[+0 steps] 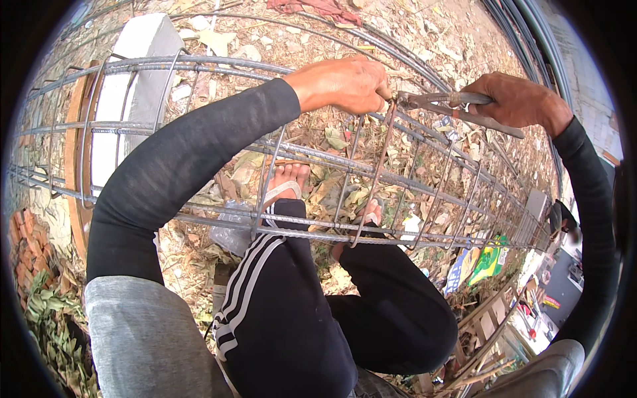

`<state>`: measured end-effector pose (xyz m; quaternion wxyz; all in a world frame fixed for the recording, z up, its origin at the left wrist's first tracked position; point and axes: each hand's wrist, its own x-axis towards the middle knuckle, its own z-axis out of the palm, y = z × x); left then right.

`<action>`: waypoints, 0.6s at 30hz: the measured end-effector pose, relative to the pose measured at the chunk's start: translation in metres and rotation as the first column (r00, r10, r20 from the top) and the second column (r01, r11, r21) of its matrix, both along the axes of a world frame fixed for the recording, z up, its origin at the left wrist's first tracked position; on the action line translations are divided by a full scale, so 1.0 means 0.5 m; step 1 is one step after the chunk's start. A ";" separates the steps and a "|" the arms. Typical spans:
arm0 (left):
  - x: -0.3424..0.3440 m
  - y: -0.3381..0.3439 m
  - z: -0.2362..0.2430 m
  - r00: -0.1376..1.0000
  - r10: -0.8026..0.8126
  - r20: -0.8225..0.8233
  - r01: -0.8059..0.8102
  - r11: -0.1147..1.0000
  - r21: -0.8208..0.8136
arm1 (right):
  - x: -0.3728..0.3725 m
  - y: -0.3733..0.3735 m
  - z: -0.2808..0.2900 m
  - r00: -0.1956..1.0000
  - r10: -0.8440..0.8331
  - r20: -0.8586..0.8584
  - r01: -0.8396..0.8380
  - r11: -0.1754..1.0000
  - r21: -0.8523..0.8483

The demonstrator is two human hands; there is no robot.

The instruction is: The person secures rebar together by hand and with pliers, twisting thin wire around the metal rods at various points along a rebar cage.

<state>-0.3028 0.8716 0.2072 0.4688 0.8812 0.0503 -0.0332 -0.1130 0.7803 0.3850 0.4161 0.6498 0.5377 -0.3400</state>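
A long cage of steel rebar (pixel 318 156) with square stirrups (pixel 375 174) stretches across in front of me, over my feet. My left hand (pixel 346 86) curls over the cage's far upper bar, its fingertips beside the corner where a rusty stirrup meets that bar. My right hand (pixel 521 99) is closed round the handles of a pair of pincers (pixel 458 100). The pincers' jaws are at that same corner, right by my left fingertips. Whether the jaws hold tie wire is too small to tell.
On the left the cage rests by a white block (pixel 136 86) and a wooden board (pixel 77 159). Broken bricks (pixel 30 249) lie lower left. Loose steel bars (pixel 531 40) run along the upper right. A green packet (pixel 490 260) and dry leaves litter the ground.
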 end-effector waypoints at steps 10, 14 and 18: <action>-0.006 -0.003 -0.006 0.999 -0.026 0.035 0.022 0.996 0.088 | -0.004 0.017 0.003 0.992 -0.108 -0.069 0.109 0.994 0.010; -0.006 -0.004 0.003 0.999 -0.006 0.034 0.005 1.000 0.018 | 0.034 -0.010 -0.012 0.929 -0.356 -0.104 0.346 0.933 -0.097; 0.003 -0.003 -0.012 1.000 0.006 0.007 -0.006 1.000 0.001 | 0.038 -0.073 -0.031 0.905 0.424 -0.032 -0.347 0.781 0.520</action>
